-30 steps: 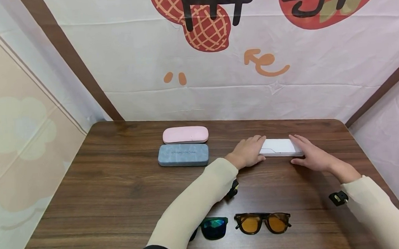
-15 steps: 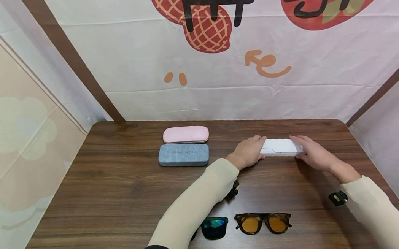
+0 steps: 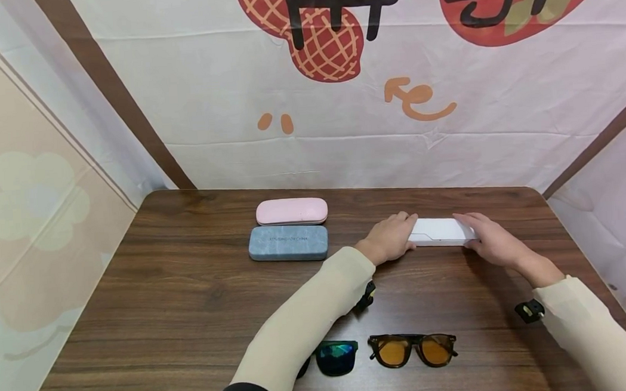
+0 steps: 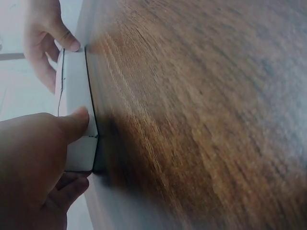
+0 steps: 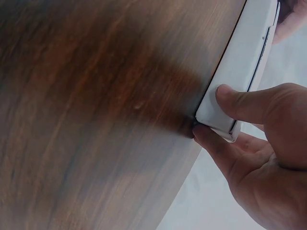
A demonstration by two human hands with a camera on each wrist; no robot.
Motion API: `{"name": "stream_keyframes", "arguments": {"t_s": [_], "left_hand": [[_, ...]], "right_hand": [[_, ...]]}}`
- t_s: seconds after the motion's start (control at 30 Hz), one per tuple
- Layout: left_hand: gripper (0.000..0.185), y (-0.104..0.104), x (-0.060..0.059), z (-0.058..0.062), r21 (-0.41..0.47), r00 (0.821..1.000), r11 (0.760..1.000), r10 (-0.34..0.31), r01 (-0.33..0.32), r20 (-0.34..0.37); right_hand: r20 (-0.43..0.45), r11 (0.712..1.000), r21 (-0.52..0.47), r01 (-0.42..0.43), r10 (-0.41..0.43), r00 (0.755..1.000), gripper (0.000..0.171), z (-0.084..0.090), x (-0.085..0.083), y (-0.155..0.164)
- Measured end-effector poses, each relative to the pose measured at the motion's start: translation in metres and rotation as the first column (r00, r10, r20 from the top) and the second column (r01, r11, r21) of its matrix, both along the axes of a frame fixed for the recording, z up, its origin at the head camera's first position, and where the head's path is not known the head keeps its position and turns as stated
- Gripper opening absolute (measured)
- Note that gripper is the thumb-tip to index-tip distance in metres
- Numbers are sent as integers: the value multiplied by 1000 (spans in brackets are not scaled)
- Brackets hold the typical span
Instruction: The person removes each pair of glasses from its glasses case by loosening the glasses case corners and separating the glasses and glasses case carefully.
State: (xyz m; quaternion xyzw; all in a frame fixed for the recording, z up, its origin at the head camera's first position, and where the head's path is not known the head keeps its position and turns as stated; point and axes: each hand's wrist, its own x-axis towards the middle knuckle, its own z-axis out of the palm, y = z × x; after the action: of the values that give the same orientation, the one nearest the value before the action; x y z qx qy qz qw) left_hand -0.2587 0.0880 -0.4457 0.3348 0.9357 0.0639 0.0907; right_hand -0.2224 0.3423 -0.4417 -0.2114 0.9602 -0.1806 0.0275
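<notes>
A white, flat oblong case (image 3: 440, 231) lies on the wooden table at the back right, a dark seam line running along it. My left hand (image 3: 390, 238) grips its left end, the thumb on the near side and the other fingers over the top and end. At the opposite end my right hand (image 3: 494, 241) holds the case, its thumb (image 5: 235, 101) pressed on the front face. In the left wrist view both thumbs lie on the white side of the case (image 4: 76, 91), close over the table top.
Left of my hands a pink glasses case (image 3: 291, 212) stands behind a blue-grey glasses case (image 3: 288, 243). Nearer me lie sunglasses with amber lenses (image 3: 413, 351) and dark sunglasses with blue-green lenses (image 3: 336, 359), partly hidden by my left sleeve. A printed curtain (image 3: 343, 158) hangs behind the table (image 3: 163, 300).
My right thumb has moved in against the near side of the white case. The left hand and the case have stayed in place.
</notes>
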Motion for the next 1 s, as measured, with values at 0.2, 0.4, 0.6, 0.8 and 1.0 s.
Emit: {"name": "stream_keyframes", "arguments": {"t_s": [0.2, 0.4, 0.6, 0.8, 1.0], "left_hand": [[70, -3, 0, 1, -7, 1000, 1000, -9, 9, 11], [70, -10, 1, 3, -32, 1000, 999, -30, 31, 3], [71, -19, 3, 9, -33, 999, 999, -40, 40, 20], [72, -29, 4, 12, -21, 999, 999, -45, 46, 28], [73, -39, 6, 12, -17, 999, 999, -49, 49, 19]], "right_hand": [[-4, 1000, -14, -7, 7, 1000, 62, -1, 1, -3], [-8, 999, -21, -24, 24, 1000, 61, -1, 3, -7], [-15, 998, -34, -46, 46, 999, 62, 4, 6, -14], [-43, 997, -40, -65, 64, 997, 62, 6, 9, -21], [-39, 997, -31, -77, 76, 996, 63, 9, 12, -29]]}}
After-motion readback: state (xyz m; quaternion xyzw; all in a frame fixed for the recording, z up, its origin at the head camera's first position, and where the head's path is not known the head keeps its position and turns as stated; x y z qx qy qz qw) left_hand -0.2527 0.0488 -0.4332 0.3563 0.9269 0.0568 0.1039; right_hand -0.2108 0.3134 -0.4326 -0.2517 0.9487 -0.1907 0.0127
